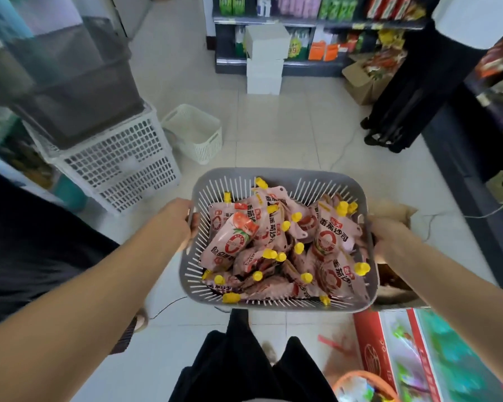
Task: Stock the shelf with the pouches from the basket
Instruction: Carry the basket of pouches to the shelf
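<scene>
I hold a grey slotted basket (276, 175) out in front of me above the tiled floor. It is heaped with several pink pouches (330, 236) that have yellow spout caps. My left hand (179, 217) grips the basket's left rim, with the fingers curled over the edge. My right hand (388, 237) grips the right rim. Shelves stocked with goods (308, 21) stand at the far end of the aisle, and another dark shelf unit (494, 105) runs along the right side.
White slotted crates (114, 166) with a grey bin on top stand at the left, and a small white basket (195, 134) sits beside them. White boxes (266, 58) are stacked by the far shelf. A black trolley (401, 111), cardboard boxes and an orange basket (363, 384) crowd the right.
</scene>
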`<state>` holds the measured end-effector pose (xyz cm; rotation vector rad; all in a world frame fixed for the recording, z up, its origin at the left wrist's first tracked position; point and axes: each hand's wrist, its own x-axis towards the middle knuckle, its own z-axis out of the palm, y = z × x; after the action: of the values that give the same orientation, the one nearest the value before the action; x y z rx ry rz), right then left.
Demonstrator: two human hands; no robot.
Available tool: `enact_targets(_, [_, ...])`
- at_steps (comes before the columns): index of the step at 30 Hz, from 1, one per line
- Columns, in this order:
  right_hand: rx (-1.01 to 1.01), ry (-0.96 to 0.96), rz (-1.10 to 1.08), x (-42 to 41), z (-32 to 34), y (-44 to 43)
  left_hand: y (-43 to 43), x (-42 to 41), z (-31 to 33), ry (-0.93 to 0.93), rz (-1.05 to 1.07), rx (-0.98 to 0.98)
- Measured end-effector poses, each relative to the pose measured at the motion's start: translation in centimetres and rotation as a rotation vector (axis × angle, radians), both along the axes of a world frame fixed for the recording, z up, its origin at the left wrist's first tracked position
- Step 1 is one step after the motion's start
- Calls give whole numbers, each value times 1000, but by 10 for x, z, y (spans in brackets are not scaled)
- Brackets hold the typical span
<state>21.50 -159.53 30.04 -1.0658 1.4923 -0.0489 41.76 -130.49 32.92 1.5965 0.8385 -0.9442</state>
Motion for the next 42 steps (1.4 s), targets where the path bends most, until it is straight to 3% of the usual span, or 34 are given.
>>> enact_targets(12, [37, 93, 61, 131, -4, -89, -103, 133, 14, -14, 34, 74])
enact_targets(26, [27, 1, 68, 294, 9, -236, -233, 266, 13, -9, 138, 40])
enact_targets(42, [84, 22, -85, 543, -16, -380, -401, 569, -23, -25, 102, -28])
